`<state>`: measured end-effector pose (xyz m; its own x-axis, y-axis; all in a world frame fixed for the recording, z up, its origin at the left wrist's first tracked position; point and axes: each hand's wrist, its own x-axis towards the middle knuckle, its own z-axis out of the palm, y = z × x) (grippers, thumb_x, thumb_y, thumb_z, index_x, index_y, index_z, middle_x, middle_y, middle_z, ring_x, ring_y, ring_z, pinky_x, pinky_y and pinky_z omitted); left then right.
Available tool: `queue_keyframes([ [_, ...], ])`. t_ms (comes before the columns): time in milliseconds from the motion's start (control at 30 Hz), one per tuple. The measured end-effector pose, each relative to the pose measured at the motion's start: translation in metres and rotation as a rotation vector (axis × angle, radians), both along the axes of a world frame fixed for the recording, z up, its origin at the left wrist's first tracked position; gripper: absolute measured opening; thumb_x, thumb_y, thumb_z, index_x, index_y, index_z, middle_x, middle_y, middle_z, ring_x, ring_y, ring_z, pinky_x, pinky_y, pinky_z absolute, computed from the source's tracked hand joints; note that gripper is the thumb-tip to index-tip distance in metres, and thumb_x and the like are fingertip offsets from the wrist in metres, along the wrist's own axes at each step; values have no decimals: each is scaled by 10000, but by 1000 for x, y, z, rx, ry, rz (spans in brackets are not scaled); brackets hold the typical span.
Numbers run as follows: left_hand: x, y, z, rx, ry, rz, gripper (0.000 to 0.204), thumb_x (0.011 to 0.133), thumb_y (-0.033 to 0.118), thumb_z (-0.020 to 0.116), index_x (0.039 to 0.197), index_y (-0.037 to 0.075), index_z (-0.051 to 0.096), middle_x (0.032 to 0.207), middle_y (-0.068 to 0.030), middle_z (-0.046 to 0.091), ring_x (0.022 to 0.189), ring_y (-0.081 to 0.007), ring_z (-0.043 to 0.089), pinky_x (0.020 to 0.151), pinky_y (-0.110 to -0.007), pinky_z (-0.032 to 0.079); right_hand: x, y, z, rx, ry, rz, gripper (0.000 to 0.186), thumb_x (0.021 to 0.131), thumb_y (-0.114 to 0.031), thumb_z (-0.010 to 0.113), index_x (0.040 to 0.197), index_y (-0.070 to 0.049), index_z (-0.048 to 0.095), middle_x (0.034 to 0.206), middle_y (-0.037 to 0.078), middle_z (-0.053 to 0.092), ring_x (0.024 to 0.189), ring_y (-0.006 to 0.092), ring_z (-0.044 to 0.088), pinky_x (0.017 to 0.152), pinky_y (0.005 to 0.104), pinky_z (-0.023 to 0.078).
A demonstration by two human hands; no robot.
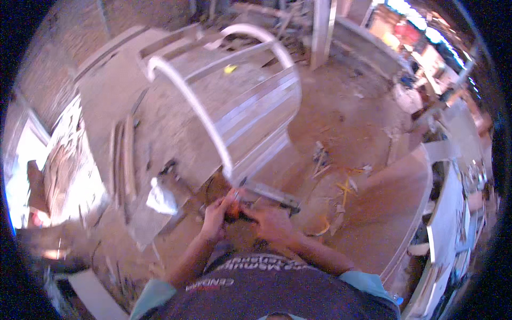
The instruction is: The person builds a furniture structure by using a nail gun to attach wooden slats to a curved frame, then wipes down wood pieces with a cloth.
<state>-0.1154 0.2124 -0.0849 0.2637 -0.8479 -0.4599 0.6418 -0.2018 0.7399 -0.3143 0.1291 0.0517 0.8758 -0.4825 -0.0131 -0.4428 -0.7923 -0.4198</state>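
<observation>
A pale slatted wooden frame with curved side rails (pixel 197 112) stands over the worktop in the head view. At its lower end, my left hand (pixel 216 218) and my right hand (pixel 264 221) are closed on an orange and black tool (pixel 234 209), seemingly a power tool, close to the frame's end rail (pixel 269 194). Motion blur hides the tool's exact shape and where its tip touches. A white plastic bag (pixel 161 198) lies to the left of my hands.
Wooden strips (pixel 128 154) lie on a board at left. A yellow item (pixel 230 69) sits behind the frame. A curved plywood panel (pixel 389 202), yellow tool-like pieces (pixel 346 186) and scattered offcuts are at right. A post (pixel 322 34) stands at back; stacked boards (pixel 448 213) line the right edge.
</observation>
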Motion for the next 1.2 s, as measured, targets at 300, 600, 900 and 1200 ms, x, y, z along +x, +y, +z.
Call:
queue_keyframes([
  [300, 113, -7, 70, 7, -86, 41, 382, 897, 233, 783, 1108, -78, 715, 973, -95, 733, 777, -164, 706, 712, -287, 569, 111, 10, 7, 22, -118, -149, 760, 828, -280, 787, 1514, -169, 478, 1062, 197, 706, 939, 407, 697, 776, 485, 566],
  [600, 198, -58, 79, -124, -30, -29, 483, 877, 203, 789, 1208, -124, 660, 1050, -146, 735, 859, -206, 726, 790, -321, 586, 204, -1, 0, -224, -146, -418, 731, 800, -353, 833, 1407, -54, 558, 1134, 163, 726, 991, 375, 714, 814, 485, 571],
  [900, 220, -76, 97, -169, -17, -101, 512, 865, 184, 798, 1242, -126, 642, 1070, -160, 735, 881, -224, 741, 781, -329, 598, 232, -5, 11, -142, -102, -568, 720, 777, -358, 854, 1370, -44, 595, 982, 130, 764, 812, 323, 747, 761, 433, 589],
  [1200, 223, -83, 87, -151, 13, -63, 532, 845, 178, 823, 1247, -122, 644, 1072, -159, 739, 870, -221, 744, 777, -321, 606, 237, -10, 13, -68, -120, -574, 708, 761, -325, 871, 1343, -15, 612, 1044, 158, 758, 804, 334, 749, 740, 435, 595],
])
